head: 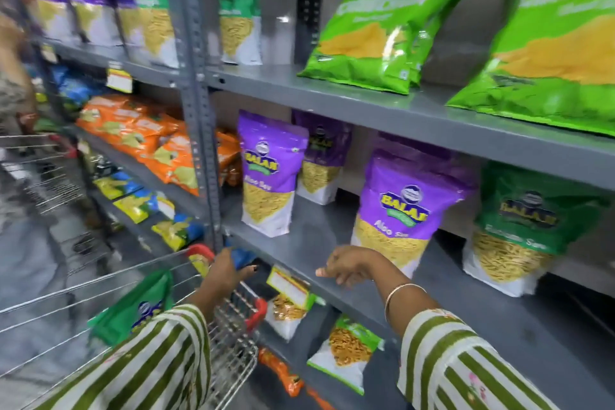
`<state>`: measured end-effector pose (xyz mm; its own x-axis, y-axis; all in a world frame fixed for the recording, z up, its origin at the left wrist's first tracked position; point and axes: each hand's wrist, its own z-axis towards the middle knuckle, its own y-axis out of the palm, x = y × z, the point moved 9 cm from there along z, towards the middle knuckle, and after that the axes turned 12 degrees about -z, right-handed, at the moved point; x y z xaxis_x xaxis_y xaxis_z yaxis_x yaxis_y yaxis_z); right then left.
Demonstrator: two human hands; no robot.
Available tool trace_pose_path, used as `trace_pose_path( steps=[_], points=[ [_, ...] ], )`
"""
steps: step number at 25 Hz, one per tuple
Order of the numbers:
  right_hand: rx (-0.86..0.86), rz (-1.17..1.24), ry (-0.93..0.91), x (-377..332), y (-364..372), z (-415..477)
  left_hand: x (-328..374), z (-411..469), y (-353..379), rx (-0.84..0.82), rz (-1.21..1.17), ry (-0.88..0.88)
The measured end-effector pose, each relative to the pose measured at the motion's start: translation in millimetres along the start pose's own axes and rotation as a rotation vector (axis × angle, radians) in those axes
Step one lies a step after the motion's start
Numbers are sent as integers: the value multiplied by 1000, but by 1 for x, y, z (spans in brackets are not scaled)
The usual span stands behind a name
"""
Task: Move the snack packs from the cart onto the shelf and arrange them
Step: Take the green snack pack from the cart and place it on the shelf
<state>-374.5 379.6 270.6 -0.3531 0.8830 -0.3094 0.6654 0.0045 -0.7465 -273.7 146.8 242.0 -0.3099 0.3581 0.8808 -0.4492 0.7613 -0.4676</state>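
Note:
A green snack pack (133,306) lies in the wire cart (233,343) at the lower left. My left hand (226,271) curls over the cart's far rim between its red corners, and a blue thing (244,256) shows at the fingertips; whether the hand grips it or the rim is unclear. My right hand (346,265) hovers with loosely bent fingers and nothing in it, above the front edge of the middle shelf (319,243). Just behind it stands a purple Aloo Sev pack (402,210). Another purple pack (269,173) stands to the left and a green pack (522,230) to the right.
Large light-green bags (379,36) lie on the upper shelf (382,103). Small packs (346,353) and a price tag (288,286) sit on the shelf below. A grey upright post (199,110) divides off the left bay of orange, blue and purple packs. A second cart (43,170) stands far left.

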Motion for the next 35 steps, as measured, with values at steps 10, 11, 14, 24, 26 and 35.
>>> trace_pose_path(
  steps=[10,11,14,24,26,35],
  points=[
    [-100,-112,-408,-249,143,159,-279,-38,-162,117,25,-615],
    [-137,-132,-408,-260,163,177,-298,-41,-166,132,13,-667],
    [-250,-201,-368,-265,223,239,-330,-35,-157,90,2,-714],
    [-392,-222,-407,-279,318,366,-429,16,-89,194,-286,-764],
    [-396,-144,-392,-282,326,376,-437,18,-81,274,-319,-783],
    [-251,50,-313,-282,296,346,-391,33,-105,356,-316,-684]
  ],
)
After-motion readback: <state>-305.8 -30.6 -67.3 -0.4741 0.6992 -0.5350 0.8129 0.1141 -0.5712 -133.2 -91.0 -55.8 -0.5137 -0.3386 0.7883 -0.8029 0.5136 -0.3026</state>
